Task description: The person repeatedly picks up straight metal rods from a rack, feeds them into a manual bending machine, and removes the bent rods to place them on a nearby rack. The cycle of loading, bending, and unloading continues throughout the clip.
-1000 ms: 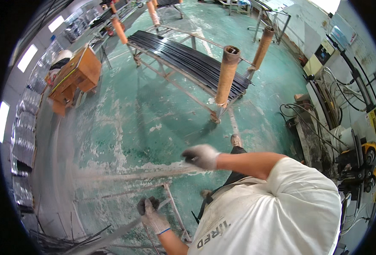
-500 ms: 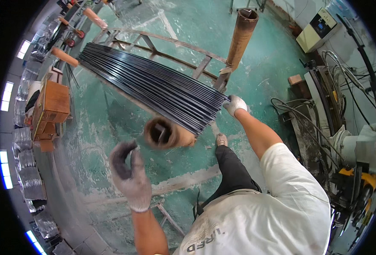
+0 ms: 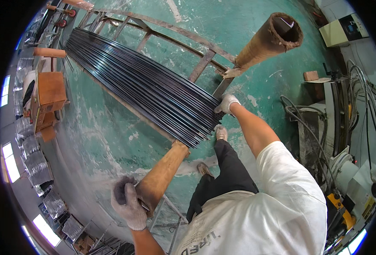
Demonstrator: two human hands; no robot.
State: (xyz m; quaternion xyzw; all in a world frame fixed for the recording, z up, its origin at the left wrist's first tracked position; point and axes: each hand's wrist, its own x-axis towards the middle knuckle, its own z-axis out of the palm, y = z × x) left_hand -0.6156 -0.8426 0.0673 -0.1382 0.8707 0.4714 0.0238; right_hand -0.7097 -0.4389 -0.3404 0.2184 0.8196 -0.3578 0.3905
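A wide row of long, thin black rods (image 3: 141,85) lies across a metal frame (image 3: 201,67). My right hand (image 3: 227,104), in a pale work glove, is closed on the rod ends at the row's near right corner. My left hand (image 3: 129,204), in a dark-palmed glove, is beside the near end of a brown cardboard tube (image 3: 164,170). Its fingers are loosely curled with a gap to the thumb, and no object shows in them. Whether it touches the tube I cannot tell. A second brown tube (image 3: 264,49) slants up at the frame's right corner.
Machinery with hoses (image 3: 319,127) stands along the right side, below a cream control box (image 3: 343,30). At left are an orange-brown wooden cabinet (image 3: 51,91) and silvery wrapped bundles (image 3: 38,165). My shoes (image 3: 221,133) are on the worn green floor near the rod ends.
The view has shifted, and the rods look nearer. My left hand is now beside the near tube, which appears swung toward me. The right hand remains at the rod ends.
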